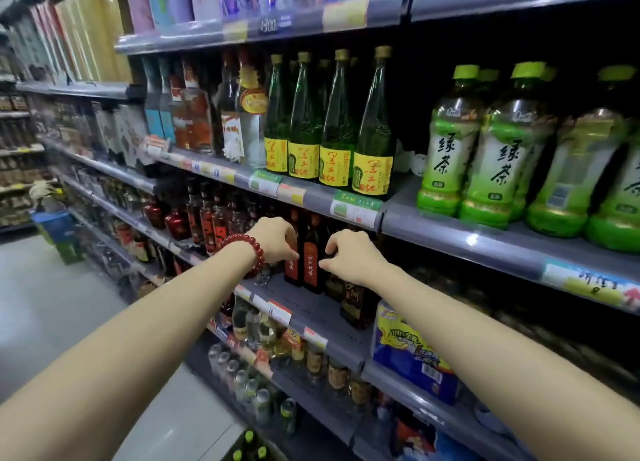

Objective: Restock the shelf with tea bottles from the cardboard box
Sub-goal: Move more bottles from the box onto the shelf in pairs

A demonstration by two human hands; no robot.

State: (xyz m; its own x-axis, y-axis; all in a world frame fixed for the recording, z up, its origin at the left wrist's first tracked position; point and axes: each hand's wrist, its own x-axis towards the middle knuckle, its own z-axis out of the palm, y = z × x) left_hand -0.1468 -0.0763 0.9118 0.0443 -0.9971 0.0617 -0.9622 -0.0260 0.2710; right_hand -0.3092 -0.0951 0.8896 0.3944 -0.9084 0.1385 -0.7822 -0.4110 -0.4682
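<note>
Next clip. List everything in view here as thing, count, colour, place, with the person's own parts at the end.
green tea bottles: at least four in front, lime green, right of upper-middle shelf.
tall glass bottles: four in front, dark green with yellow labels, same shelf, centre.
dark bottles: several, dark with red labels, shelf below, at the hands.
boxed bottles: several, orange and blue, left of the green glass bottles.
blue pack: one, blue and yellow, lower shelf, right.
clear bottles: several, bottom shelves.
price tags: many, white and green, along shelf edges.
bead bracelet: one, red, on left wrist.
left hand: fingers curled at a dark bottle.
right hand: fingers curled at the neighbouring dark bottle.
</note>
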